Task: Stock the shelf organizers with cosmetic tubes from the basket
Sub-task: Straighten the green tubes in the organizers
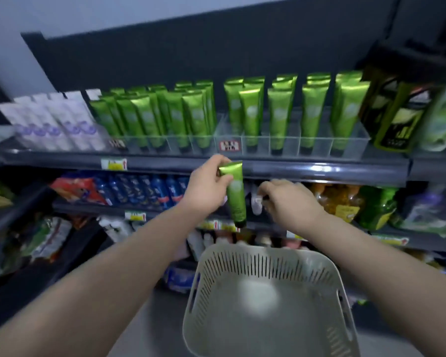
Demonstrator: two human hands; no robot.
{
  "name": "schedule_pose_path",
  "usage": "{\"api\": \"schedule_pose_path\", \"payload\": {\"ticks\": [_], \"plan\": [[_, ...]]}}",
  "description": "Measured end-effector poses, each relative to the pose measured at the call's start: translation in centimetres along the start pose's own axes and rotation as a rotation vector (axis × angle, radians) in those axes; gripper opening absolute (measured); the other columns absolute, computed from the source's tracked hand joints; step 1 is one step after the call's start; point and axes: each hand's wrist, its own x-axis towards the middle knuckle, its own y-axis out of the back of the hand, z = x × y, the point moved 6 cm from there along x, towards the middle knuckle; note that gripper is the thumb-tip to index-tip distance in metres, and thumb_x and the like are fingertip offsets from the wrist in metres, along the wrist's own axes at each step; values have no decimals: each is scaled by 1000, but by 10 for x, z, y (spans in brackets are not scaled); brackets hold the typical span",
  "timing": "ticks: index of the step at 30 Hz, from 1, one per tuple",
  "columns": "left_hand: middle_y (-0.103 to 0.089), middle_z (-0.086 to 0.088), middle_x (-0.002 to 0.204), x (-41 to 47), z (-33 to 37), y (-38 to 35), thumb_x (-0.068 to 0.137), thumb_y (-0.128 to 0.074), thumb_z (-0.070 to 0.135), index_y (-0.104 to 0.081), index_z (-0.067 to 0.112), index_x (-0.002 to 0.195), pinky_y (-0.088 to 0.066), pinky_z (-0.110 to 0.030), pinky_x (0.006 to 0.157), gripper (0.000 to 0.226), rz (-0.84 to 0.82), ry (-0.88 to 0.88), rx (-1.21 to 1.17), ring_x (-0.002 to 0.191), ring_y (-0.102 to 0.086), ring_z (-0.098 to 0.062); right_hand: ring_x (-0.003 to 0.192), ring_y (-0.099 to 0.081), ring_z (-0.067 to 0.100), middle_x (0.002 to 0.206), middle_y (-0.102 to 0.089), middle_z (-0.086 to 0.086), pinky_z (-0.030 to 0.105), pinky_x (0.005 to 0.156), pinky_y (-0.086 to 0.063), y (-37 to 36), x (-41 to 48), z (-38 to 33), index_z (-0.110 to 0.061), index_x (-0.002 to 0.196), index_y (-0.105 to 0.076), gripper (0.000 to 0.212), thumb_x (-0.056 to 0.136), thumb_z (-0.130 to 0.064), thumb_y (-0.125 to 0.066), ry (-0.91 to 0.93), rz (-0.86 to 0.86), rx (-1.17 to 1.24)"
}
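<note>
My left hand (208, 186) pinches the crimped top of a green cosmetic tube (236, 199), which hangs cap-down in front of the shelf edge. Just right of the tube, my right hand (286, 199) hovers with fingers loosely curled and nothing visibly in it. Clear shelf organizers (289, 143) on the top shelf hold several upright green tubes (252, 114). The grey slotted basket (268, 264) sits below my hands, and I see no tubes inside it.
White tubes (52, 124) stand left of the green ones, and dark green boxes (394, 112) stand to the right. Lower shelves carry blue bottles (144, 189), snack bags and yellow-green bottles (345, 202). The grey floor lies beside the basket.
</note>
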Motion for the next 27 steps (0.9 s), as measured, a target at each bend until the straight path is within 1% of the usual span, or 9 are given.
{"api": "schedule_pose_path", "payload": {"ticks": [3,6,9,12,13,15,18,23,27], "plan": [[-60,-1,75,34,35,47,91,-61,14,-58,29,103,-58,-46,73,19,86,-130,-1,69,-64,-22,110,-56,25,115,-61,0,35,81,-44,44,25,-9,-24,117,-55,36,82,-29,-64,-28,98,-49],[-63,-2,84,71,68,91,89,-64,13,-64,21,105,-57,-43,78,18,178,-257,16,79,-65,-23,108,-58,28,114,-63,1,37,79,-48,87,46,-19,-24,115,-57,25,91,-29,-51,-89,222,-60],[-67,-6,101,108,90,116,87,-64,14,-67,18,104,-55,-41,85,18,208,-337,60,93,-65,-25,105,-60,27,112,-65,-1,36,77,-50,117,67,-29,-26,115,-59,24,92,-28,-49,-158,292,-71],[-65,-4,108,138,104,117,89,-61,16,-64,19,105,-50,-30,89,17,159,-372,112,97,-61,-22,103,-61,25,109,-67,-4,34,75,-49,132,82,-29,-30,112,-60,23,93,-28,-47,-260,340,-54],[-64,-3,110,145,106,113,90,-59,16,-63,19,106,-45,-24,85,17,145,-382,141,97,-59,-20,102,-61,24,108,-67,-4,33,75,-50,134,85,-28,-30,111,-60,23,93,-28,-46,-290,348,-54],[-62,-3,113,156,106,102,90,-57,13,-63,18,106,-37,-22,79,18,113,-388,187,100,-55,-20,102,-61,24,108,-68,-5,34,77,-51,139,87,-27,-31,111,-60,22,94,-29,-46,-335,353,-60],[-62,-6,115,166,102,82,87,-53,5,-64,15,104,-40,-25,82,23,25,-392,330,109,-56,-24,104,-61,23,109,-67,-5,33,77,-50,143,89,-25,-31,111,-60,22,94,-31,-46,-377,354,-84],[-66,-10,113,174,97,57,84,-52,0,-68,6,102,-45,-28,82,25,-100,-353,487,109,-59,-29,105,-58,22,110,-66,-5,33,75,-48,158,104,-15,-29,114,-55,23,92,-27,-48,-385,401,-76],[-67,-13,106,175,97,52,85,-47,-3,-68,1,98,-50,-33,85,25,-156,-318,529,102,-61,-30,114,-49,24,120,-61,-1,37,86,-44,158,133,-12,-24,123,-53,35,89,-22,-54,-272,371,-65]]}}
